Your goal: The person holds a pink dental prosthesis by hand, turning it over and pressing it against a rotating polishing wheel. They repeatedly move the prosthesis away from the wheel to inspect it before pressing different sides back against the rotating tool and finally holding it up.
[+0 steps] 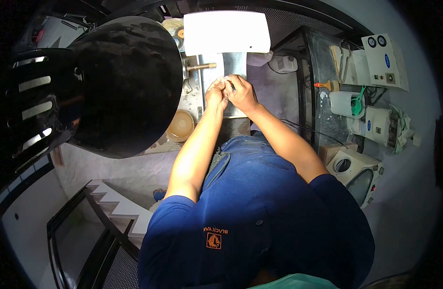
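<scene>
Both hands meet over a metal tray (236,111), fingertips close together. My left hand (216,94) is closed in a pinch, and a small pale bit shows at its fingertips; its kind is too small to tell. Against it, my right hand (241,95) has curled fingers that also look pinched, with what they grip hidden. Just beyond my left hand, a brass-coloured tapered spindle (202,66) points right from a machine. A white hood or cover (226,32) stands behind the tray. Left of my left forearm sits a round bowl (180,126) of cloudy tan liquid.
A large black lamp shade (130,86) fills the left side close by. At right, a bench (330,126) carries a brush (327,85), a white container (341,104) with a green scoop (358,103), and white machines with gauges (385,62). Plastic jugs (283,63) stand behind the tray.
</scene>
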{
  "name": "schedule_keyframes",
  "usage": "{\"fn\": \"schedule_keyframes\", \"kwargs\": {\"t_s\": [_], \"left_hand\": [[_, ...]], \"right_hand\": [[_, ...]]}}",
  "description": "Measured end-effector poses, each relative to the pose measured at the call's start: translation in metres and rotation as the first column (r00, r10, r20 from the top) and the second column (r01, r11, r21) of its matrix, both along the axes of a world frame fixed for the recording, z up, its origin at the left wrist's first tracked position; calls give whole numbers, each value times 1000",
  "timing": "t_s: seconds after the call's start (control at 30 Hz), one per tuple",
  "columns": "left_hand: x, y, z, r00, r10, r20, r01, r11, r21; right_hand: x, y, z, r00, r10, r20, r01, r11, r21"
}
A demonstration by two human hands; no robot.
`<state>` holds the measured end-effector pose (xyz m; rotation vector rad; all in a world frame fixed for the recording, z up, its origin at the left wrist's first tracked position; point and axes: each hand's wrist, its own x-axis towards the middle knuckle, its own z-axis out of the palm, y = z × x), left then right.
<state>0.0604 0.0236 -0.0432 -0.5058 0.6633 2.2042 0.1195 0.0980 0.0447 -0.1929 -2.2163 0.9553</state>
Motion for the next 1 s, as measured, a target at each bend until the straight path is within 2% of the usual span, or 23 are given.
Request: {"fn": "schedule_keyframes", "kwargs": {"t_s": [0.23,0.37,0.43,0.63,0.77,1.0], "left_hand": [[0,0,-5,1000,0,-2,0,1000,-24],[-1,0,-1,999,-19,-26,18,1000,-24],[0,1,9,999,-11,-34,7,995,-96],[1,4,27,998,69,-14,-70,984,-164],[0,3,31,997,72,-29,-76,975,-210],[-3,2,31,991,122,-61,-134,958,-254]], "right_hand": [[2,1,-8,993,27,117,-34,998,60],[0,3,-1,994,30,107,-30,1000,0],[-2,6,3,997,19,71,-18,1000,-23],[-10,18,8,976,15,216,20,987,-160],[-15,19,4,985,6,172,35,972,-234],[-18,18,-4,955,2,297,93,948,-305]]}}
